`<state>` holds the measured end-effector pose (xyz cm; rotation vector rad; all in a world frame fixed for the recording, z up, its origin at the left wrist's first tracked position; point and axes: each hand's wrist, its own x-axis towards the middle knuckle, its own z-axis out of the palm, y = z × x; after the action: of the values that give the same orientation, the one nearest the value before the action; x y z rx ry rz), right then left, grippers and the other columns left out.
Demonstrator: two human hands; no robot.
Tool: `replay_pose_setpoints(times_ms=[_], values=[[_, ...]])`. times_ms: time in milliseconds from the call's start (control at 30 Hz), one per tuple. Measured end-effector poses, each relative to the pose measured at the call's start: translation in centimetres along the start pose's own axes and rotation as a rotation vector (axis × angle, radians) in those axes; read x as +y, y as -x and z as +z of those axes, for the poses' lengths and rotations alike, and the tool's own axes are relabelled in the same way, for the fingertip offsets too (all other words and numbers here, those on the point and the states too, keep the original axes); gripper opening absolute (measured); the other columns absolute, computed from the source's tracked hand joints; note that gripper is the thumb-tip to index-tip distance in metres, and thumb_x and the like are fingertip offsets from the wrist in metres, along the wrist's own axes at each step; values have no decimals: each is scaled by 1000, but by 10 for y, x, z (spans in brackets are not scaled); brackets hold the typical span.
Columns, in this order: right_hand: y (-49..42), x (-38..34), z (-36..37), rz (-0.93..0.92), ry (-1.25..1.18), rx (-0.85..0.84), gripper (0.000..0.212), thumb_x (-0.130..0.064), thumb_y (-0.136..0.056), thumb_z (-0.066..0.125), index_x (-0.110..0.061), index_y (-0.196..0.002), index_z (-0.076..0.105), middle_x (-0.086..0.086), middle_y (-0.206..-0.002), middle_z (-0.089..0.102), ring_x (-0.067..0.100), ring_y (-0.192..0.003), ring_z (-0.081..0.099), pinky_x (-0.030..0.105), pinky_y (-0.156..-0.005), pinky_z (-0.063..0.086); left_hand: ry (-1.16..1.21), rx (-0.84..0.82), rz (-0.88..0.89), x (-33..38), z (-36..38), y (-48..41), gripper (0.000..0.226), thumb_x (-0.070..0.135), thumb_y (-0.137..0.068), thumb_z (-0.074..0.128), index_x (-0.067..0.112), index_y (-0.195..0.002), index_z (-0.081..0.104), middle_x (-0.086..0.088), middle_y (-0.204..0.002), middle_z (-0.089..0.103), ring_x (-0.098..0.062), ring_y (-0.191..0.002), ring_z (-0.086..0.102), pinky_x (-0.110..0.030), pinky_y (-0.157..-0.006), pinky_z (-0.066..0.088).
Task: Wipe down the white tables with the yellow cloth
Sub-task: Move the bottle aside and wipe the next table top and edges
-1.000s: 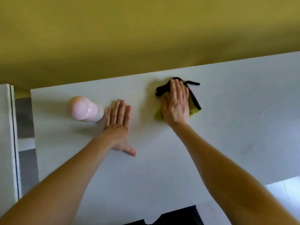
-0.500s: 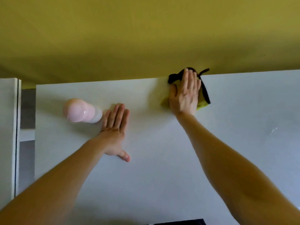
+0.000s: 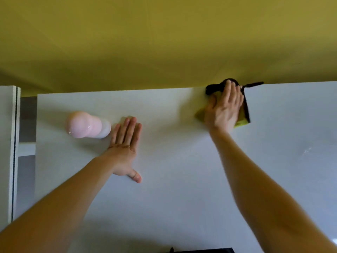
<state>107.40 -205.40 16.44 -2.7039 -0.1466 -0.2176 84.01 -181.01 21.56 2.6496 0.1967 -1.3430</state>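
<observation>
Yellow cloth (image 3: 241, 122) with a black trim lies at the far edge of the white surface (image 3: 182, 189), right of its middle, where the surface meets a yellow wall (image 3: 164, 42). My right hand (image 3: 224, 108) lies flat on top of it. Its fingers (image 3: 230, 93) are straight and close together, pressing down, not pinching, and their tips reach the far edge. I judge the flat palm is there to keep the whole cloth in contact with the surface along the strip beside the wall.

My left hand (image 3: 124, 145) rests palm down on the bare surface, left of the middle. Its fingers (image 3: 128, 128) are straight and held together and the thumb is stretched toward me, most likely as a brace while I lean forward. A glossy pink object (image 3: 85, 125) lies just beside those fingertips, near the left edge; I cannot tell whether they touch.

The cloth is bunched. Its long axis runs from near to far, roughly square to the far edge. The black end points at the wall, with a thin black strip trailing right along the edge, and a yellow corner points back toward me.
</observation>
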Motion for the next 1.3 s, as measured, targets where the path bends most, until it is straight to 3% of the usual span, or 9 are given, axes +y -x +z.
replay_pose_setpoints(times_ms=[167, 300, 533, 667, 900, 1000, 1133, 1233, 1300], values=[[67, -125, 41, -450, -143, -231, 68, -33, -106, 56, -5, -166, 40, 19, -171, 40, 37, -163, 29, 53, -135, 15, -65, -42, -65, 3, -5, 0, 186, 97, -54, 77, 5, -144, -57, -21, -147, -67, -41, -144, -58, -60, -130, -21], [53, -113, 29, -662, -188, -317, 67, -38, -105, 55, -7, -163, 46, 17, -168, 46, 37, -160, 36, 52, -134, 20, -76, -44, -70, 6, -5, -1, 187, 98, -54, 76, 4, -141, -59, -22, -146, -68, -43, -144, -58, -61, -129, -21], [-34, 58, -36, -362, 75, -188, 74, -55, -96, 64, -9, -152, 53, 21, -170, 39, 42, -163, 27, 58, -135, 15, -48, -37, -51, 3, -3, -4, 188, 97, -52, 79, 9, -142, -60, -19, -146, -69, -41, -144, -58, -63, -131, -15], [-3, -1, -8, -358, -40, -202, 78, -47, -98, 61, -16, -167, 42, 18, -169, 44, 47, -160, 31, 60, -132, 21, -58, -45, -63, 1, -3, -4, 187, 97, -51, 79, 10, -140, -61, -19, -145, -69, -42, -144, -58, -65, -130, -15], [74, -112, 17, -783, -274, -376, 59, -30, -106, 60, -15, -162, 50, 18, -167, 46, 39, -164, 27, 54, -135, 17, -106, -63, -135, 10, -8, -3, 190, 101, -47, 75, 4, -134, -64, -25, -142, -69, -43, -140, -61, -65, -128, -21], [27, -35, 2, -658, -218, -273, 62, -27, -101, 69, -12, -159, 54, 18, -162, 53, 43, -159, 35, 54, -133, 25, -69, -63, -101, 9, -9, 0, 188, 97, -51, 79, 8, -137, -63, -19, -143, -71, -40, -142, -60, -63, -130, -19], [-35, 74, -40, -75, -104, -54, 64, -31, -100, 53, -15, -162, 48, 11, -162, 53, 40, -162, 31, 56, -129, 30, -71, -88, -79, 8, -11, 4, 184, 95, -57, 79, 9, -138, -63, -17, -140, -73, -39, -136, -63, -62, -128, -23], [-11, 55, -39, 111, -82, 4, 67, -32, -100, 47, -14, -165, 45, 11, -166, 49, 40, -162, 29, 57, -131, 25, -78, -94, -77, 11, -13, 4, 184, 96, -57, 78, 8, -138, -62, -18, -141, -73, -39, -136, -64, -62, -127, -26], [42, -6, -24, -30, -137, -69, 65, -32, -102, 50, -13, -164, 47, 16, -165, 49, 41, -162, 29, 57, -132, 23, -96, -87, -92, 12, -14, 3, 185, 97, -55, 78, 7, -139, -61, -19, -141, -72, -40, -137, -64, -62, -127, -26]])
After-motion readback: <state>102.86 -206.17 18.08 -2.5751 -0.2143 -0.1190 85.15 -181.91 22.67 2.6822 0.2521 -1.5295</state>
